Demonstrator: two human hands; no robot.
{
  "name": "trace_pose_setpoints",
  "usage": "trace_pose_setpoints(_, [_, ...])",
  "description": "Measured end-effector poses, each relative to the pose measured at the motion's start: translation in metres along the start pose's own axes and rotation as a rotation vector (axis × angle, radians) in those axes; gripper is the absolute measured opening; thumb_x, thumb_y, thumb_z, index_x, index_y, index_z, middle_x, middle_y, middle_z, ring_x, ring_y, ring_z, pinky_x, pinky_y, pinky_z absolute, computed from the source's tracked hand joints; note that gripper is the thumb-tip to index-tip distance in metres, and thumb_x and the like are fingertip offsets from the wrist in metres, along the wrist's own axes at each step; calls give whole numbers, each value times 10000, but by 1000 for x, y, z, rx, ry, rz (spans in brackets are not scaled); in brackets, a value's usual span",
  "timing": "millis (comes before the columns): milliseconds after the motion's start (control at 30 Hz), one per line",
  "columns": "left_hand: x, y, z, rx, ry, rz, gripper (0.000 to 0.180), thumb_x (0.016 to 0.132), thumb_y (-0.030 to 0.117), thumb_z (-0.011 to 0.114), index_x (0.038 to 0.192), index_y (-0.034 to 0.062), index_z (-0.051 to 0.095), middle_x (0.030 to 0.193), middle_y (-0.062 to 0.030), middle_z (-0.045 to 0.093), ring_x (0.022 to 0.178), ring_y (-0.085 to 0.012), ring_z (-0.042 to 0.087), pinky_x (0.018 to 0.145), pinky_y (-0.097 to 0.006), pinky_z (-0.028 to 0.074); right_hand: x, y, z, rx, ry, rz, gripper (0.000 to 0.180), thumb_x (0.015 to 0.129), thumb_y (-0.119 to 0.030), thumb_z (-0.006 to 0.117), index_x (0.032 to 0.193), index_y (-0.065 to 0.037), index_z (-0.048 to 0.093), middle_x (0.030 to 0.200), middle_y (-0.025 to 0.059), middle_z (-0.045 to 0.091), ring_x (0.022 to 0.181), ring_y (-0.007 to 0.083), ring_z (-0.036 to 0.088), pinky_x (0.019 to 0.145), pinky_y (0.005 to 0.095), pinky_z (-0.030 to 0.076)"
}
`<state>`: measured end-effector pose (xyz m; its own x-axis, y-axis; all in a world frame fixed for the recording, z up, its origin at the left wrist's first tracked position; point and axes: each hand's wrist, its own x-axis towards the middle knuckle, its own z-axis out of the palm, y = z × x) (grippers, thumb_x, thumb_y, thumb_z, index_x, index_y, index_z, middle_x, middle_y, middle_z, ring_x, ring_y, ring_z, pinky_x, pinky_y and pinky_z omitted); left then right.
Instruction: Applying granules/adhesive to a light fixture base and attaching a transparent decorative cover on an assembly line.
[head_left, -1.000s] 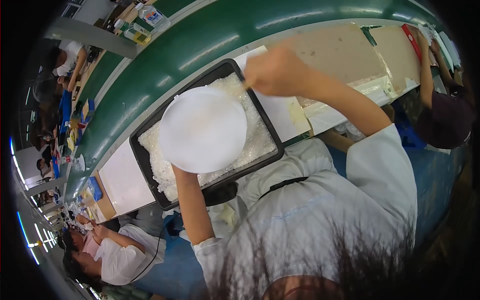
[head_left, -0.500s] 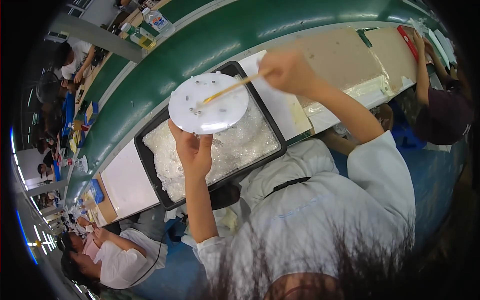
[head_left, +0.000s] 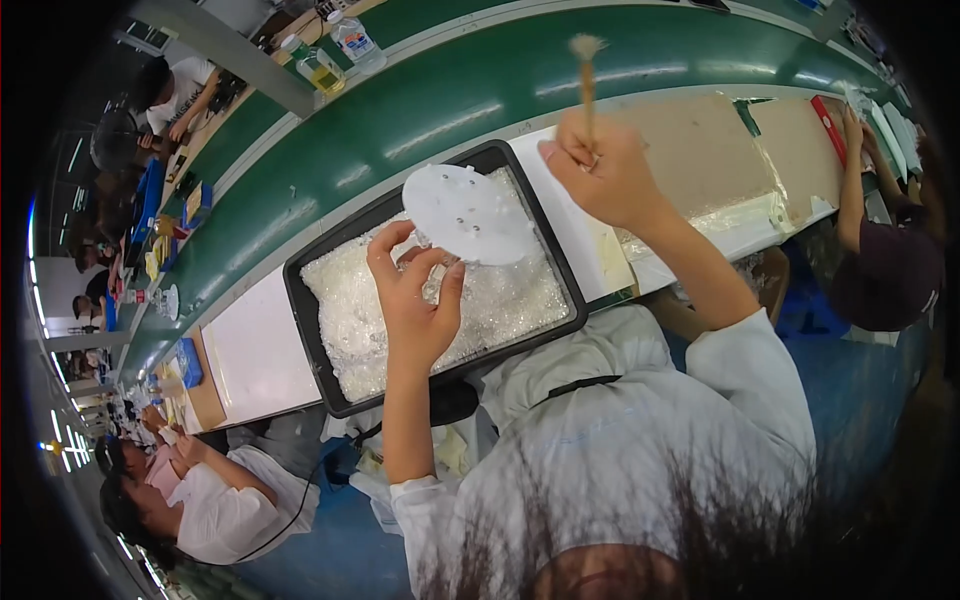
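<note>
Disc [head_left: 468,213], white and round (small dark dots on it), is tilting above the black tray [head_left: 318,360] of clear bits; left hand [head_left: 415,300] fingers are pinching its edge. Right hand [head_left: 605,172] is gripping a brush [head_left: 586,75] upright.

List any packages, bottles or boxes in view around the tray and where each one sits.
Two clear plastic bottles: upright side by side beyond the green conveyor belt, top left; one holds yellowish liquid.
Flat red box: far right on the bench.
Small blue box: left end of the bench.
</note>
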<state>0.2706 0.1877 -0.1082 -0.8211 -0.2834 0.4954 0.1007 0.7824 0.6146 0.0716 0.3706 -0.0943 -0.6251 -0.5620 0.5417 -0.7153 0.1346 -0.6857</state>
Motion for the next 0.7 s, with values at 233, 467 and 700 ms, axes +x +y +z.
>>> trace_pose_setpoints(233, [26, 34, -22, 188, -126, 164, 202, 733, -5, 724, 915, 42, 652, 1255, -147, 510, 1152, -375, 433, 882, -423, 456, -4, 7, 40, 465, -420, -92, 1079, 620, -673, 797, 1336, 7, 362, 1207, 86, 333, 980, 198, 365, 847, 343, 381])
trace_pose_setpoints(467, [32, 45, -41, 170, -172, 158, 231, 707, -23, 737, 914, 45, 661, 1266, -156, 516, 1129, -346, 461, 847, -404, 463, -6, -17, 51, 702, -559, 16, 1057, 476, -592, 894, 1186, -30, 347, 1364, 121, 262, 1149, 238, 352, 985, 345, 364])
trace_pose_setpoints(700, [-3, 76, -114, 373, -21, 41, 306, 747, 50, 672, 1050, 6, 692, 1295, -219, 523, 1154, -368, 528, 960, -440, 445, -20, 4, 76, 1014, -420, 175, 988, 531, -550, 877, 1228, -80, 356, 1441, 115, 266, 1286, 207, 361, 1033, 354, 354])
